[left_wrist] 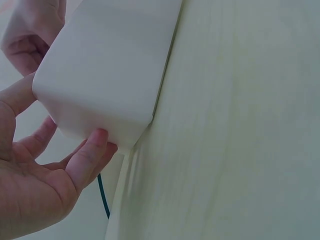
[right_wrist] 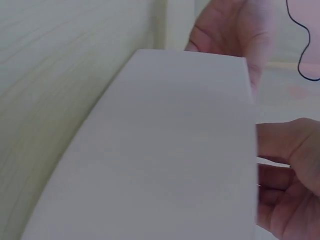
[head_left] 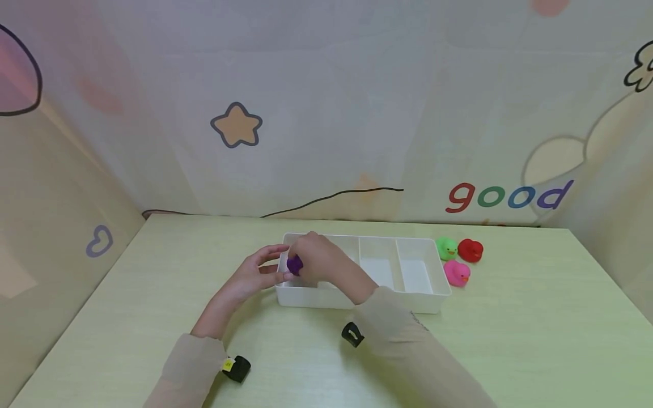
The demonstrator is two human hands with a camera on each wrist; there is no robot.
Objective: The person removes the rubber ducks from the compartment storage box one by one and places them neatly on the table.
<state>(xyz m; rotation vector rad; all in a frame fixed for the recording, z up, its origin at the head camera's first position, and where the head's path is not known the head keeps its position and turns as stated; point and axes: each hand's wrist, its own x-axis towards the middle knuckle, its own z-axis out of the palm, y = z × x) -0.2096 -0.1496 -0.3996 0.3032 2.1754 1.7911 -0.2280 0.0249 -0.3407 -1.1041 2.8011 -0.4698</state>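
Note:
A long white divided box (head_left: 357, 300) lies across the table. My left hand (head_left: 257, 271) holds its left end; in the left wrist view, fingers (left_wrist: 90, 155) touch the outside of the end wall while the thumb reaches over the rim. My right hand (head_left: 318, 260) is inside the leftmost part of the box, pinching a small purple toy (head_left: 294, 265). Fingers hide most of that toy, so its shape is unclear. In the right wrist view the box wall (right_wrist: 150, 150) covers the right hand's fingertips (right_wrist: 275, 182) and the toy.
Beyond the box's right end stand a green rubber duck (head_left: 446, 248), a red rubber duck (head_left: 470, 250) and a pink rubber duck (head_left: 456, 273), close together. Dividers (head_left: 398, 263) split the box into compartments. A printed cloth wall (head_left: 326, 141) rises behind the table (head_left: 535, 317).

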